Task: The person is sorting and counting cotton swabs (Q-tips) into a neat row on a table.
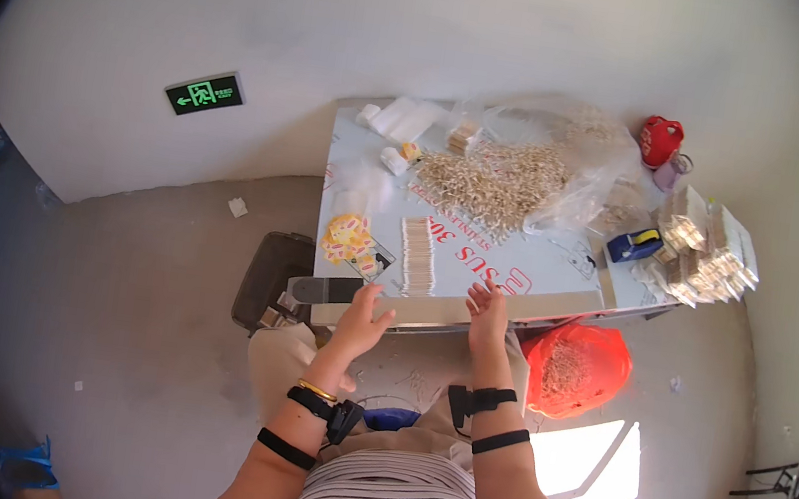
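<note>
My left hand [363, 322] is at the table's front edge with thumb and fingers apart, beside a dark grey flat strip [325, 290]. My right hand [487, 316] reaches the same edge further right, fingers spread, with nothing in it. Between and beyond the hands, a neat column of cotton swabs [418, 257] lies side by side on the table. Behind it spreads a large loose heap of cotton swabs [499, 184]. Yellow and white printed labels [348, 240] lie left of the column.
A clear plastic bag [596, 174] lies behind the heap. At the right are a blue tape dispenser [633, 245] and stacked swab packs [707, 252]. A red bag [605, 373] holding swabs stands on the floor; a dark bin [267, 273] stands left under the table [555, 295].
</note>
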`<state>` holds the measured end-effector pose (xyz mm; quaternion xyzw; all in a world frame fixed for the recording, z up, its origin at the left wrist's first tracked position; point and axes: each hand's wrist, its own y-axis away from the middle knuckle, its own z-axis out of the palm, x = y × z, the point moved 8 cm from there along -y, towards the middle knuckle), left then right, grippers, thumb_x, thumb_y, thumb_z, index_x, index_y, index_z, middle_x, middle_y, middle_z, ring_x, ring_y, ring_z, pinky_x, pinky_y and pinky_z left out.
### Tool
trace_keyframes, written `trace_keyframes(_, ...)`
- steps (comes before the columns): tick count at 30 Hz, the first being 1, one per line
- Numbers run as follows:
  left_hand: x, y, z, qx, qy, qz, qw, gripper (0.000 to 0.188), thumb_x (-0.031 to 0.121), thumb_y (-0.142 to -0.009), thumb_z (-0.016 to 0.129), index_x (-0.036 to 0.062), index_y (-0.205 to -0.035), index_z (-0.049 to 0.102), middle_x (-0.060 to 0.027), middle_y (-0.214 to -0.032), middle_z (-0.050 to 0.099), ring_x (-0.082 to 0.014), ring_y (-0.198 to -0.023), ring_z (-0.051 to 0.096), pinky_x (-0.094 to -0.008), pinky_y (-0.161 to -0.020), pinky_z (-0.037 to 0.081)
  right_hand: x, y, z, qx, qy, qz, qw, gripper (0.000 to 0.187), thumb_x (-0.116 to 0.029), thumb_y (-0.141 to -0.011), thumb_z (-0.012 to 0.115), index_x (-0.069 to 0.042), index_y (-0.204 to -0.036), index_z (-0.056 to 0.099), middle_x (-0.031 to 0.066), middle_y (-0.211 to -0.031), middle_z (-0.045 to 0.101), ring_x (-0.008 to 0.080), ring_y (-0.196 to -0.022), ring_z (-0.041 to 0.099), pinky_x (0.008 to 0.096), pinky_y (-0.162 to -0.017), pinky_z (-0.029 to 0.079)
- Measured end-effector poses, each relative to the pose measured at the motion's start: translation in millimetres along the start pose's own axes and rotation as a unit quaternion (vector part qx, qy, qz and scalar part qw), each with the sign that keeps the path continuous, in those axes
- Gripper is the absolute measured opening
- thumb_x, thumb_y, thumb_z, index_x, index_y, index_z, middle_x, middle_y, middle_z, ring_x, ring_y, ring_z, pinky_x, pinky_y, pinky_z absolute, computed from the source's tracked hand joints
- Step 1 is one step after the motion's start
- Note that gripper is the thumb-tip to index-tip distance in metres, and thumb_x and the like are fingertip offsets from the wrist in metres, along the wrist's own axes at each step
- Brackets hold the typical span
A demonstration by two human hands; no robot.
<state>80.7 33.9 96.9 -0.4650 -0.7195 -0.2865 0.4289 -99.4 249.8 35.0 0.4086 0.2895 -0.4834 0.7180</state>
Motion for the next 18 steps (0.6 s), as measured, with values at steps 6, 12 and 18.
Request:
trace_keyframes(6,2.0,15.8,-15.8,0.046,0.01,0.015,0.999,0.063,0.029,-0.099,0.069,0.0023,-0.149,0.044,-0.0198,-0.153,0.046,-0.0325,-0.13,0.063,-0.0395,-0.092,0.056,-4.0,21.5,8.9,-0.014,-0.02,0.055,0.998,0.051,-0.039,-0.11,0.044,-0.004,-0.147,0.051,0.0147,-0.143,0.063,0.0276,-0.129,0.06,0.0433,-0.107,0.045)
trace_keyframes(12,-1.3,16.2,-16.3,0.036,0.05,0.007,0.998,0.064,0.03,-0.099,0.069,0.001,-0.15,0.043,-0.0218,-0.15,0.048,-0.033,-0.131,0.062,-0.0404,-0.097,0.055,-3.0,41.5,8.5,-0.036,-0.008,0.091,0.995,0.054,-0.041,-0.112,0.04,-0.003,-0.149,0.049,0.0145,-0.148,0.06,0.0275,-0.134,0.057,0.0436,-0.11,0.043)
trace_keyframes(18,-9.0,32.7,-14.3,0.034,0.075,-0.013,0.997,0.068,0.031,-0.098,0.069,-0.0018,-0.151,0.041,-0.0231,-0.151,0.046,-0.0371,-0.135,0.059,-0.0405,-0.106,0.052,-2.0,48.9,9.1,-0.047,0.025,0.109,0.993,0.062,-0.048,-0.112,0.035,-0.004,-0.156,0.041,0.0172,-0.156,0.051,0.0302,-0.144,0.048,0.0448,-0.121,0.034)
